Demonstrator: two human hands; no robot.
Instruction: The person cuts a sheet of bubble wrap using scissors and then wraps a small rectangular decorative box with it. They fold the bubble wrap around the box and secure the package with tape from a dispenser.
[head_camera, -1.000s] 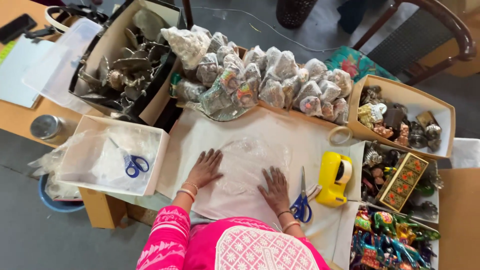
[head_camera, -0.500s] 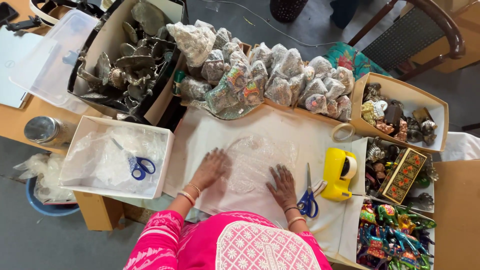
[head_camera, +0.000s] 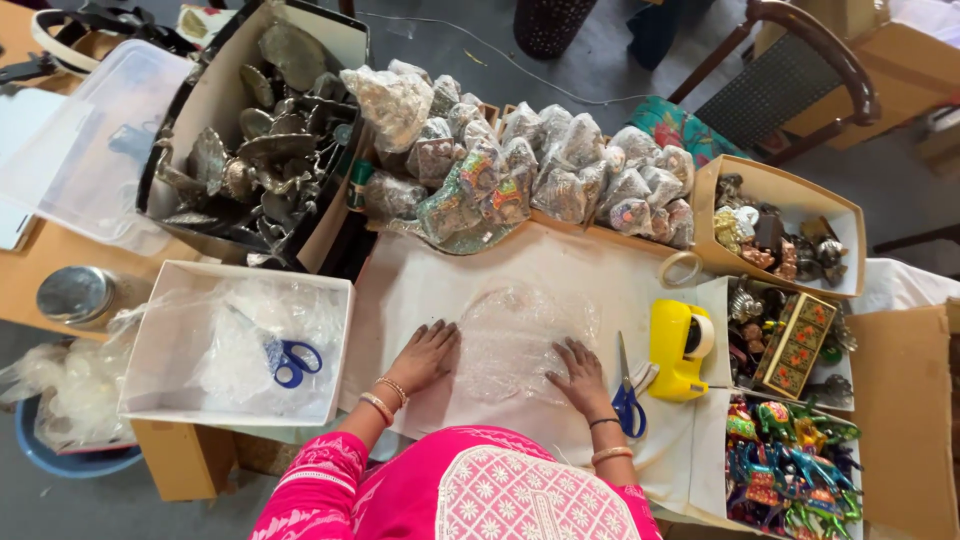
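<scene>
Clear bubble wrap sheet (head_camera: 520, 335) flat on white paper (head_camera: 440, 280) mid-table, nothing on it yet. Left hand (head_camera: 425, 355) and right hand (head_camera: 580, 375) spread flat, palms down on its near corners, grasping nothing. Wrapped bundles (head_camera: 560, 170) piled behind; scissors (head_camera: 628, 400), yellow tape dispenser (head_camera: 678, 350), box of unwrapped figurines (head_camera: 780, 235) to the right.

Left hand (head_camera: 425, 355) and right hand (head_camera: 580, 375) press flat on bubble wrap (head_camera: 520, 335).
</scene>
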